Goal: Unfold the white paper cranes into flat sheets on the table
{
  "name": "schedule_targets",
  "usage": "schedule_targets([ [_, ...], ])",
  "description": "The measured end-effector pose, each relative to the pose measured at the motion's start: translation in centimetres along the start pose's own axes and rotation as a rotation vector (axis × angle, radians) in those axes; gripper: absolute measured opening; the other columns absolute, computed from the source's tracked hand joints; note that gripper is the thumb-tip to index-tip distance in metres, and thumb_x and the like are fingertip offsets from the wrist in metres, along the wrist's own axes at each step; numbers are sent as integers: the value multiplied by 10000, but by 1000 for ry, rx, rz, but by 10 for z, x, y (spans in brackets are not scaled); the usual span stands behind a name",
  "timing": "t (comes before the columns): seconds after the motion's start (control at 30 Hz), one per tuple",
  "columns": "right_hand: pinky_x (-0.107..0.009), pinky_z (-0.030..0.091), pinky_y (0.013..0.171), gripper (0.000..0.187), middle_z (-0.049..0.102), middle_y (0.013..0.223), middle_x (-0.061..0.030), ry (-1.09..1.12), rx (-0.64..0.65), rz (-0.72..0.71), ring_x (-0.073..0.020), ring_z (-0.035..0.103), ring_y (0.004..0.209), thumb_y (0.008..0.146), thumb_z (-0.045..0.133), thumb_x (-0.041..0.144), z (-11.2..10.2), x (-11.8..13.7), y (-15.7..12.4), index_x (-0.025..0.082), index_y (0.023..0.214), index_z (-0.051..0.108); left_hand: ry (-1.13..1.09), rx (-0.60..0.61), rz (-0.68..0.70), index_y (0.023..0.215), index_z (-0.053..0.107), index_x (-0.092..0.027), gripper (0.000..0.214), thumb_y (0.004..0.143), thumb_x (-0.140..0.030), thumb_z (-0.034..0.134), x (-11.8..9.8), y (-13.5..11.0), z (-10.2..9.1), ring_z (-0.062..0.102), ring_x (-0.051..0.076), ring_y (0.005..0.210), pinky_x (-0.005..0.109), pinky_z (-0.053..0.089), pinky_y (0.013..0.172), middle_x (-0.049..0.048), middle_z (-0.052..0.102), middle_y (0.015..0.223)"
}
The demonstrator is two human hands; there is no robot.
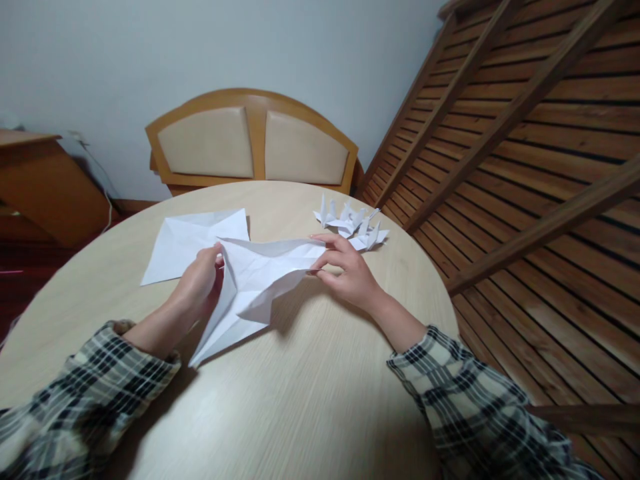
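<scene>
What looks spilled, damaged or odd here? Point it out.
Nothing stands out. The creased sheet in the left hand and right hand shows no visible tear; folded paper birds stand clustered on the table beyond the right hand; no spill shows.

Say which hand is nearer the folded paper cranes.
Right: the right hand is close in front of the cranes; the left hand is well to their left, across the held sheet.

A padded headboard (258, 143) behind the round table (320, 400) suggests a home bedroom.
</scene>
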State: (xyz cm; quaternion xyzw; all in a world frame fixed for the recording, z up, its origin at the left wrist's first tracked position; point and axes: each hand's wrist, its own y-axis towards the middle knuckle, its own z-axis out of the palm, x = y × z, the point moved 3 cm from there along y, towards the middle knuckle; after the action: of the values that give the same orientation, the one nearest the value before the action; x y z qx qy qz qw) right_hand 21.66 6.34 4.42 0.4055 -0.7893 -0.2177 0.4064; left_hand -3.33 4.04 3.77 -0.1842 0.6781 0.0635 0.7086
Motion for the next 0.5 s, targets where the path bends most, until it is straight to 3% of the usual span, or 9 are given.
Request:
schedule_targets([
  [0.1, -454, 409, 1055, 129, 599, 1223, -50, 29, -60, 32, -211, 551, 1195, 801, 635, 114, -1, -3, 0, 229, 751, 663, -11, 51, 10, 839, 487, -202, 322, 775, -491, 615, 5, 0, 4, 427, 104, 468, 238, 341, 454, -51, 470, 605],
  [0.23, -467, 386, 1074, 88, 599, 1216, -52, 69, -99, 99, -216, 550, 1206, 796, 668, 156, -4, -6, 2, 231, 749, 667, 127, 65, 149, 1034, 501, -218, 497, 630, -306, 776, 9, 1, 6, 583, 151, 650, 246, 443, 557, -12, 602, 790],
  [0.33, -465, 366, 1091, 74, 591, 1263, -49, 120, -98, 140, -219, 531, 1243, 793, 681, 176, -7, -8, 2, 237, 753, 690, 137, 110, 151, 951, 569, -192, 345, 670, -320, 722, 9, 3, 3, 584, 164, 662, 255, 447, 556, 17, 631, 814],
  [0.5, -460, 327, 1118, 184, 571, 1356, -22, 220, -35, 194, -223, 468, 1324, 779, 641, 111, -5, -15, 1, 264, 790, 742, 89, 3, 120, 722, 570, -170, 209, 742, -360, 655, -2, 3, -8, 453, 114, 523, 212, 331, 454, -18, 543, 635],
])
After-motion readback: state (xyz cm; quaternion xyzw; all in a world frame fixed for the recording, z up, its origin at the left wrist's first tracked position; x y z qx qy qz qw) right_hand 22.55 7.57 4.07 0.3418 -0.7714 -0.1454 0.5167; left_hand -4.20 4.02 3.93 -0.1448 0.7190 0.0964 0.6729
